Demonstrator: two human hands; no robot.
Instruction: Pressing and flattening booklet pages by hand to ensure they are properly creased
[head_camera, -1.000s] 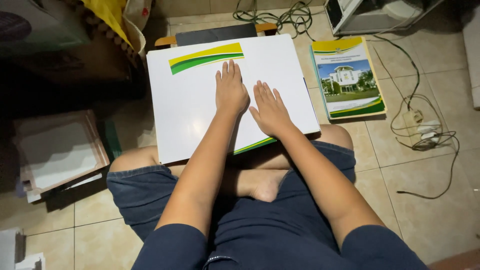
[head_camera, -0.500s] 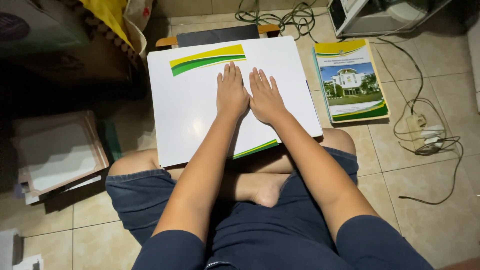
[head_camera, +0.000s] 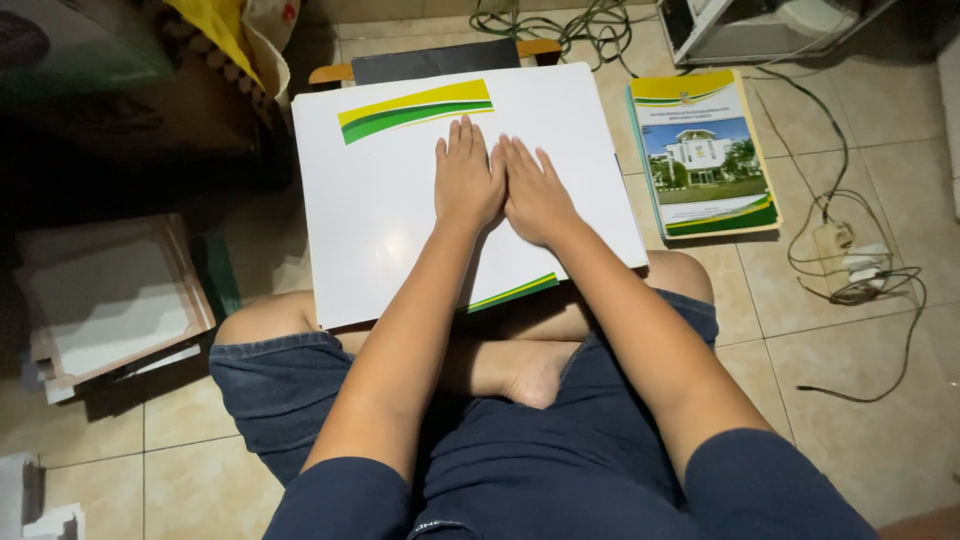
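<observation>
A large white sheet with yellow and green stripes at two corners lies on a small board over my crossed legs. My left hand rests flat on its middle, fingers together and pointing away from me. Beside it, my right hand also lies flat on the sheet, its edge touching the left hand. Neither hand holds anything.
A stack of yellow-and-green covers with a building photo lies on the tiles to the right. Cables and a power strip trail at far right. A pile of white folders sits left. Tangled green cords lie beyond the board.
My right hand has slid up and to the left across the sheet until it touches my left hand. The left hand has stayed in place.
</observation>
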